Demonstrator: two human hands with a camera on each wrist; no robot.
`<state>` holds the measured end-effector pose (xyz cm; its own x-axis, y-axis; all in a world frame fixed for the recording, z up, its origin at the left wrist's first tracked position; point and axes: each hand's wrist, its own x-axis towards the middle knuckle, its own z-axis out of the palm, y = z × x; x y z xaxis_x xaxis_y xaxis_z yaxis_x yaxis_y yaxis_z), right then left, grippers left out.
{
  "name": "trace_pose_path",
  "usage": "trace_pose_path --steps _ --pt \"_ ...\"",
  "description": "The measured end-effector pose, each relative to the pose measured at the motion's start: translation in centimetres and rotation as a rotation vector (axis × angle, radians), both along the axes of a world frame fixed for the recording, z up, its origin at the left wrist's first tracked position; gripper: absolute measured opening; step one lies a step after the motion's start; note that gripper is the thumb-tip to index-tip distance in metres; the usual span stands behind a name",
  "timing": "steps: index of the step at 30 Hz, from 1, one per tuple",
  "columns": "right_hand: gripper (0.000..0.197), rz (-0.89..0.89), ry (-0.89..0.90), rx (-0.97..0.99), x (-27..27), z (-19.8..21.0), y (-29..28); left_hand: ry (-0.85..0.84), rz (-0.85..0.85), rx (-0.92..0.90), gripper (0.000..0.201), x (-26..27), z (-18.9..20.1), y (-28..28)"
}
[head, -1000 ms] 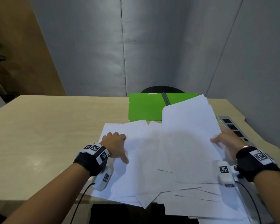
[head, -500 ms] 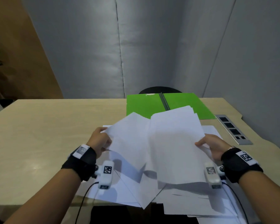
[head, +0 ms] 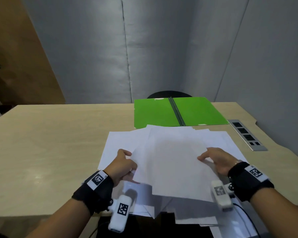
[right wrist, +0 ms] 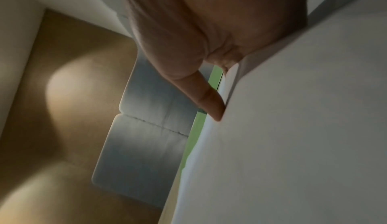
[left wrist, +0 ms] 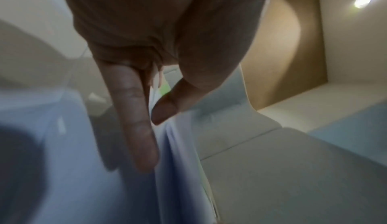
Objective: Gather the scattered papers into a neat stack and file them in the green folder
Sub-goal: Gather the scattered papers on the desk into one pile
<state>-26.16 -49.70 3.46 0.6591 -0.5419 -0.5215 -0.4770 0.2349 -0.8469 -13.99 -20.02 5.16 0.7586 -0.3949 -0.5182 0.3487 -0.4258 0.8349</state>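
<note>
A loose bundle of white papers point(head: 175, 162) is held up off the table point(head: 50, 143), tilted, its near edge raised above more sheets point(head: 113, 145) lying spread below. The left hand point(head: 122, 166) pinches the bundle's left edge, thumb against fingers point(left wrist: 134, 115). The right hand point(head: 217, 160) grasps the right edge, thumb on top. Beyond the papers the green folder point(head: 153, 112) lies open flat at the table's far side, just touching the sheets' far corners. A grey socket strip point(head: 247, 134) sits in the table to the right.
</note>
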Motion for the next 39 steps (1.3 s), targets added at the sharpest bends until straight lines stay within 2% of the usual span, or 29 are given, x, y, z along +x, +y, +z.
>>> trace_pose_path --steps 1,3,4,6,7,8,10,12,15,17,21,23,25,27,29,32,34,36,37,39 --pt "0.038 0.035 0.029 -0.051 0.3 -0.4 0.4 -0.037 -0.079 0.08 0.034 -0.3 0.0 0.1" --pt "0.061 0.078 0.072 -0.183 1.1 -1.8 0.3 -0.227 -0.301 0.354 0.023 0.0 0.2 0.5" --pt "0.059 0.102 0.093 -0.257 1.2 -1.9 0.4 -0.37 -0.367 0.491 0.025 0.6 0.1 0.7" --pt "0.036 0.125 0.109 -0.371 1.4 -1.7 0.6 -0.609 -0.353 0.655 0.032 2.4 -0.1 1.5" --pt "0.027 0.154 0.127 -0.429 1.5 -1.4 0.6 -0.675 -0.312 0.709 0.036 3.5 -0.2 1.9" --pt "0.026 0.185 0.167 -0.522 1.5 -1.2 0.2 -0.692 -0.272 0.769 0.044 4.5 -0.3 2.3" --pt "0.045 0.2 0.354 -0.806 1.0 -0.7 -1.1 -0.607 -0.247 0.921 0.067 6.0 -0.7 3.2" --pt "0.062 0.167 0.57 -0.952 -0.3 -0.3 -2.6 -0.514 -0.284 1.019 0.08 6.9 -1.4 3.7" --pt "0.084 0.15 0.77 -0.896 -1.7 -1.1 -4.9 -0.476 -0.317 1.011 0.092 6.6 -2.4 2.7" --pt "0.082 0.197 0.826 -0.931 -1.9 -1.2 -5.0 -0.493 -0.286 0.974 0.099 5.7 -2.8 1.2" --pt "0.068 0.274 0.828 -0.92 0.0 -0.2 -2.9 -0.536 -0.264 0.835 0.109 3.6 -2.6 -2.0" --pt "0.078 0.275 0.751 -0.791 0.9 0.1 -3.1 -0.526 -0.275 0.785 0.113 3.6 -2.4 -2.7" --pt "0.092 0.231 0.696 -0.727 1.0 0.0 -4.2 -0.516 -0.234 0.791 0.118 4.5 -2.5 -2.1" --pt "0.084 0.22 0.769 -0.788 0.4 -0.4 -5.4 -0.52 -0.131 0.84 0.121 5.7 -2.5 -0.7" --pt "0.078 0.231 0.829 -0.841 -0.2 -0.8 -5.8 -0.509 -0.083 0.897 0.116 6.6 -2.4 0.2" --pt "0.077 0.344 0.735 -0.843 0.8 -0.4 -3.9 -0.472 -0.223 0.846 0.1 7.1 -2.5 -0.8" --pt "0.081 0.404 0.642 -0.789 2.2 -0.1 -2.1 -0.49 -0.374 0.718 0.104 6.7 -2.6 -2.3" --pt "0.087 0.453 0.533 -0.737 3.1 -0.2 -1.2 -0.59 -0.504 0.595 0.107 5.9 -2.5 -3.4" --pt "0.09 0.434 0.509 -0.723 3.3 -0.7 -1.6 -0.635 -0.529 0.541 0.107 5.8 -2.7 -3.6" --pt "0.091 0.384 0.563 -0.752 2.9 -1.3 -2.6 -0.683 -0.407 0.573 0.106 6.5 -2.9 -2.9"
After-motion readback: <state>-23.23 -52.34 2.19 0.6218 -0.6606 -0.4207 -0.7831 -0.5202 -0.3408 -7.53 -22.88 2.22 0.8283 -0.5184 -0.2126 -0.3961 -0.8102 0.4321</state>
